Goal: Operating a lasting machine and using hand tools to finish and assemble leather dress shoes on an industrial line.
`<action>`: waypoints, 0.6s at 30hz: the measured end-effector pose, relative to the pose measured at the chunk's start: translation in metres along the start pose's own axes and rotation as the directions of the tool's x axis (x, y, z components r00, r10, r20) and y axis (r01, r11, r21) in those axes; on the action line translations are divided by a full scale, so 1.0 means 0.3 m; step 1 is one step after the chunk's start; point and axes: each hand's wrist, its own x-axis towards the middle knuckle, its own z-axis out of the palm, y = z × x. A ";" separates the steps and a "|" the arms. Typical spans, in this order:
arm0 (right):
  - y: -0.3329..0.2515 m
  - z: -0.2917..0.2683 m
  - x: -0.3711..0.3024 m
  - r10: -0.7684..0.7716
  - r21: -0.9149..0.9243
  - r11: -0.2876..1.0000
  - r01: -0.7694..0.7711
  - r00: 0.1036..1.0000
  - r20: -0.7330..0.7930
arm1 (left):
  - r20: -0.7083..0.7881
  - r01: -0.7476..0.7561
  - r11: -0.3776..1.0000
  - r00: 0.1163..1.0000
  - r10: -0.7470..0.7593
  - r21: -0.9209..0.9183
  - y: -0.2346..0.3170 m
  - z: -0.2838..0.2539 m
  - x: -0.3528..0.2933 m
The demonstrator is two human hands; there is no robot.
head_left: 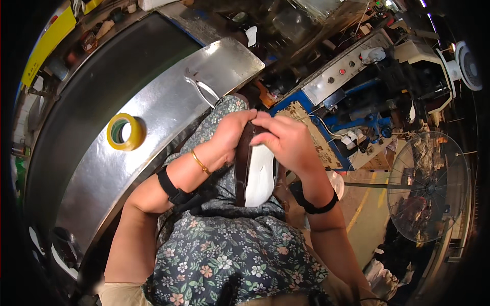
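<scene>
In my lap lies a brown shoe upper (242, 171) with a white sole-shaped insole (261, 176) facing up. Its near end rests against my flowered apron. My left hand (229, 132) is closed at the far end, pinching the brown edge between thumb and fingers. Beside it, my right hand (288, 140) has its fingertips on the same edge, its thumb bent over the insole. The two hands' fingertips almost meet, and what lies right under them is hidden. A pair of metal pliers (206, 93) lies on the steel ledge just beyond my left hand.
A yellow tape roll (125, 131) sits on the curved steel ledge (92, 178) to my left, beside a dark conveyor belt (109, 76). At right stand a blue-framed machine with a button panel (341, 72) and a caged floor fan (430, 189). A smaller white fan (467, 65) is farther back.
</scene>
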 end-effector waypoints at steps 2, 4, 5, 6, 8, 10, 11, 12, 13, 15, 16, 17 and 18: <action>0.041 0.024 0.007 0.209 0.095 0.971 -0.221 0.971 0.119 | 0.101 -0.355 0.910 0.935 0.341 0.214 -0.042 -0.084 0.055; 0.145 0.201 -0.110 0.357 0.531 0.797 -0.289 0.934 -0.027 | 0.096 -0.623 0.408 0.616 0.782 0.667 -0.115 -0.068 0.055; 0.135 0.279 -0.165 0.453 0.665 0.672 -0.326 0.891 -0.022 | 0.333 -0.623 0.077 0.514 0.790 0.779 -0.088 -0.089 0.028; 0.110 0.337 -0.234 0.535 0.779 0.528 -0.339 0.845 0.005 | 0.289 -0.524 0.109 0.618 0.731 0.845 -0.092 -0.127 0.025; 0.150 0.383 -0.335 0.668 0.809 0.266 -0.524 0.705 0.237 | 0.084 -0.296 0.342 0.851 0.518 0.892 -0.090 -0.209 0.048; 0.159 0.328 -0.288 0.604 0.520 0.436 -0.735 0.667 0.436 | 0.032 -0.260 0.676 0.943 0.330 0.690 -0.101 -0.309 0.071; 0.166 0.327 -0.253 0.559 0.645 0.259 -0.719 0.656 0.507 | 0.010 -0.224 0.769 0.962 0.272 0.599 -0.078 -0.315 0.040; 0.168 0.312 -0.217 0.490 0.653 0.257 -0.713 0.678 0.548 | -0.003 -0.191 0.847 0.975 0.222 0.497 -0.052 -0.316 0.022; 0.212 0.349 -0.218 0.523 0.703 -0.021 -0.711 0.592 0.614 | -0.040 -0.163 0.881 0.979 0.201 0.445 -0.062 -0.345 0.015; 0.214 0.405 -0.180 0.553 0.656 -0.354 -0.667 0.416 0.722 | -0.040 -0.166 0.877 0.978 0.206 0.451 -0.086 -0.360 0.022; 0.195 0.432 -0.184 0.557 0.656 -0.363 -0.661 0.410 0.722 | -0.034 -0.184 0.873 0.974 0.224 0.452 -0.093 -0.368 0.027; 0.176 0.462 -0.204 0.589 0.519 -0.238 -0.821 0.303 0.749 | -0.038 -0.169 0.902 0.979 0.201 0.398 -0.093 -0.377 0.024; 0.170 0.483 -0.218 0.633 0.341 -0.112 -0.933 0.198 0.749 | -0.041 -0.160 0.902 0.981 0.192 0.402 -0.089 -0.381 0.033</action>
